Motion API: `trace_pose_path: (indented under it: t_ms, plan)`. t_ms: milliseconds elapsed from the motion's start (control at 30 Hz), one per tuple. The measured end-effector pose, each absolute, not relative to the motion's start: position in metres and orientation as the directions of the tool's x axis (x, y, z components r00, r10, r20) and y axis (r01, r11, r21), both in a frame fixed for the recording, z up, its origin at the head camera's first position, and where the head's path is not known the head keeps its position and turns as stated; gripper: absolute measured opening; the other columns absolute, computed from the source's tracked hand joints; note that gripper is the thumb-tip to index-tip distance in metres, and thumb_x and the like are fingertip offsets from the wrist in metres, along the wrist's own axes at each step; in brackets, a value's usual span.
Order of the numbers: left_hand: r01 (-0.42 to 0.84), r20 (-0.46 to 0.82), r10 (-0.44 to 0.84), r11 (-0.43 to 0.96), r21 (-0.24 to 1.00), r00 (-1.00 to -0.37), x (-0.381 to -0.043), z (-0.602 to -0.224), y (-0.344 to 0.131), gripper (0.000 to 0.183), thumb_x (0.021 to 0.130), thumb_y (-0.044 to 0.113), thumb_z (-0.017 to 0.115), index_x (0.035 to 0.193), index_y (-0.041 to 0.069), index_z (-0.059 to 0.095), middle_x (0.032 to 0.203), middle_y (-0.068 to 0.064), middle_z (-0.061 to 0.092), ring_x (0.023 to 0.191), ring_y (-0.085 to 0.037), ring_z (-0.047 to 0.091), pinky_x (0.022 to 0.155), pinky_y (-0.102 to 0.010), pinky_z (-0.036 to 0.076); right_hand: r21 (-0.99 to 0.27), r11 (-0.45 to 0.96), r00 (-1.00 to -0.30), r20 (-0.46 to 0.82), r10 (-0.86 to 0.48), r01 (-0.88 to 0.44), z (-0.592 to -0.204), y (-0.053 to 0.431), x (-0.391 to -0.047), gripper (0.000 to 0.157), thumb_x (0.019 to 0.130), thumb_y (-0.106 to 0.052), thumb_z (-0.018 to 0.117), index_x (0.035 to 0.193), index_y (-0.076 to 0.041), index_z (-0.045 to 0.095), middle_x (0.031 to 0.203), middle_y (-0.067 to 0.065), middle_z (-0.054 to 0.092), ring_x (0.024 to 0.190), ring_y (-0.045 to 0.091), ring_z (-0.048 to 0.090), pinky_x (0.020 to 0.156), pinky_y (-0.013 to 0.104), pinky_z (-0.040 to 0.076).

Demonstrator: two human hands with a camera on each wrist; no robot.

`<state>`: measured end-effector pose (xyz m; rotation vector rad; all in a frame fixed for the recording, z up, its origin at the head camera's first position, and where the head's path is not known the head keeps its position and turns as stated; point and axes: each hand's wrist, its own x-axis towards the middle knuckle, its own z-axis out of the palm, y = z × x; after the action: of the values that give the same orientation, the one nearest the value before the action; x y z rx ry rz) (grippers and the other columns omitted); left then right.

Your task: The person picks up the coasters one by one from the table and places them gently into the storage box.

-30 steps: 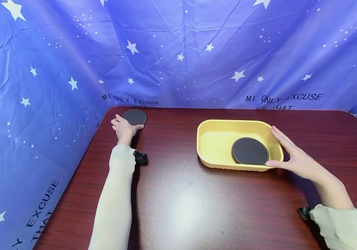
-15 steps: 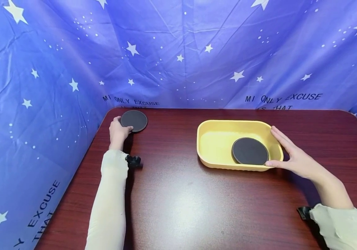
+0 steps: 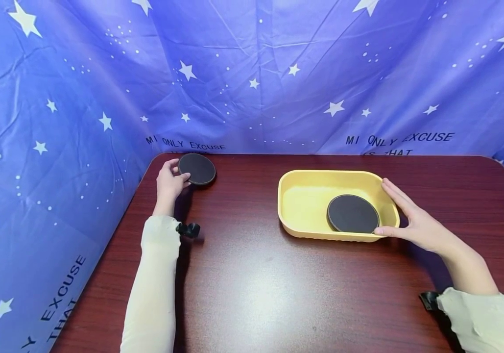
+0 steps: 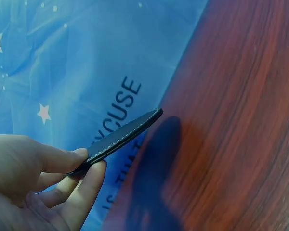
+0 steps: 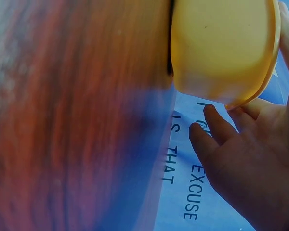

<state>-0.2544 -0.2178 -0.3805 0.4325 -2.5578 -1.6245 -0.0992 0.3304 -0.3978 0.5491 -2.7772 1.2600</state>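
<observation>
A round black coaster (image 3: 198,169) with light edge stitching is pinched at its left edge between the thumb and fingers of my left hand (image 3: 170,184). It is tilted and off the table, with its shadow beneath it in the left wrist view. Another black coaster (image 3: 353,214) lies inside a yellow rectangular tub (image 3: 301,234), towards the front right. My right hand (image 3: 423,228) holds the tub's right end, thumb on the front rim and fingers at the back corner. In the right wrist view, the lower fingers of that hand stand apart from the tub (image 5: 216,45).
The dark red wood-grain table (image 3: 243,289) has rounded far corners. A blue curtain (image 3: 234,78) with white stars and printed words hangs behind it and along its left side. Black wrist straps show at both cuffs.
The left hand shifted left around the far-left coaster, took hold of its edge and raised it, tilting it and moving it slightly right. The right hand and tub stayed in place.
</observation>
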Motion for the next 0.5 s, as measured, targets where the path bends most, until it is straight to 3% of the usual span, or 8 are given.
trace_pose_path:
  t_ms: [200,500]
  plan:
    - [-0.138,-0.075,-0.21,0.3,0.944,-0.975,-0.25,-0.374,-0.207,0.062,0.091,-0.008,0.062,0.148,0.005,0.041,0.131,-0.022,0.057,0.068,0.004,0.058,0.063,-0.014,0.058,-0.718,0.609,-0.936,0.183,-0.3,-0.336,-0.399,0.331,-0.1,0.103,0.076,-0.003,0.081,0.16,-0.013,0.021,0.165,-0.021,0.009,0.143,-0.017,0.008,0.103,-0.007,0.012]
    - [-0.116,-0.101,-0.102,0.159,0.98,-0.99,-0.241,-0.364,-0.187,0.061,0.092,-0.009,0.06,0.149,0.003,0.041,0.113,-0.007,0.057,0.068,0.002,0.063,0.066,-0.017,0.06,-0.721,0.609,-0.938,0.178,-0.298,-0.331,-0.399,0.332,-0.101,0.104,0.076,-0.004,0.082,0.16,-0.014,0.021,0.165,-0.02,0.009,0.143,-0.016,0.008,0.103,-0.007,0.011]
